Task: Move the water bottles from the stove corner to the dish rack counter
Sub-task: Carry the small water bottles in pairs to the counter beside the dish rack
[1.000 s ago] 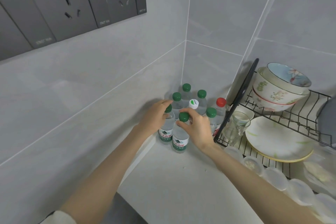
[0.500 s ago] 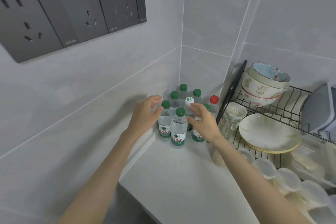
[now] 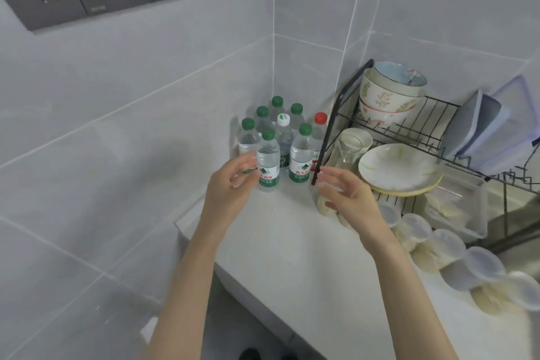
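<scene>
Head view: your water bottles (image 3: pixel 285 137), clear with mostly green caps, cluster in the tiled corner of the white tabletop (image 3: pixel 292 242), beside the dish rack (image 3: pixel 429 117). Your left hand (image 3: pixel 233 181) and right hand (image 3: pixel 344 193) hover relaxed, empty.

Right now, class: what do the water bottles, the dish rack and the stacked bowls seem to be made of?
Water bottles: probably clear glossy plastic; see-through walls, coloured screw caps. Dish rack: thin black wire, likely coated metal. Stacked bowls: likely glazed ceramic; shiny, with painted flowers.
</scene>
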A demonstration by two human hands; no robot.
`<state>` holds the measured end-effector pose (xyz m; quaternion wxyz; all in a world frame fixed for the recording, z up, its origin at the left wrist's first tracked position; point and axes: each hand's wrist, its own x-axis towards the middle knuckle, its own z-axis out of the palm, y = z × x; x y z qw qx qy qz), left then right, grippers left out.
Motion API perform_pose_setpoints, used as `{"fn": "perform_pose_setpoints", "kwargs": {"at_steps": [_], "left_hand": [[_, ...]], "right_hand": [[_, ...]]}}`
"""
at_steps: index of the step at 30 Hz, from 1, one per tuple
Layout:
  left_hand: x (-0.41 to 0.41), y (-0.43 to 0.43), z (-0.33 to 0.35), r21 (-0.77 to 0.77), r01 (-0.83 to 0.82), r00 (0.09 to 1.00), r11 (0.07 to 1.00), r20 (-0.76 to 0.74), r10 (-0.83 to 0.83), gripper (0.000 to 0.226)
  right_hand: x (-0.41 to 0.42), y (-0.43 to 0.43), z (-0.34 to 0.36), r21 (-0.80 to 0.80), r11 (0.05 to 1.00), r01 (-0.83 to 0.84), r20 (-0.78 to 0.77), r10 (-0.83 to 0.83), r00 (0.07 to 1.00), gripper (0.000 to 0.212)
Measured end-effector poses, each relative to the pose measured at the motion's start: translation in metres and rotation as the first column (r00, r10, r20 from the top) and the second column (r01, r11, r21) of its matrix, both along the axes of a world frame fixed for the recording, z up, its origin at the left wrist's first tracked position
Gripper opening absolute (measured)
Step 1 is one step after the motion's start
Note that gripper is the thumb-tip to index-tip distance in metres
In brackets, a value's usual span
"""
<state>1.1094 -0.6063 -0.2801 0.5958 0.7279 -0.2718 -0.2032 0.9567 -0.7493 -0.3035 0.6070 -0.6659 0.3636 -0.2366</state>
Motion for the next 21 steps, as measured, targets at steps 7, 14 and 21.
{"fn": "perform_pose_setpoints", "kwargs": {"at_steps": [7,14,21], "left_hand": [[-0.054,0.022,-0.013,0.03,-0.001,0.983,1.0,-0.183,0.007,0.032],[-0.09,0.048,-0.013,0.03,0.061,0.978,0.998,-0.203,-0.054,0.03],[-0.135,0.111,-0.022,0.02,0.223,0.948,0.975,-0.236,-0.212,0.029]], "right_hand": [[-0.042,0.032,-0.006,0.047,0.997,0.056,0.023,-0.057,0.998,0.026],[-0.092,0.076,-0.004,-0.006,0.99,0.138,0.025,-0.138,0.99,0.03],[-0.156,0.16,-0.004,0.006,0.963,0.27,0.019,-0.27,0.963,0.029]]}}
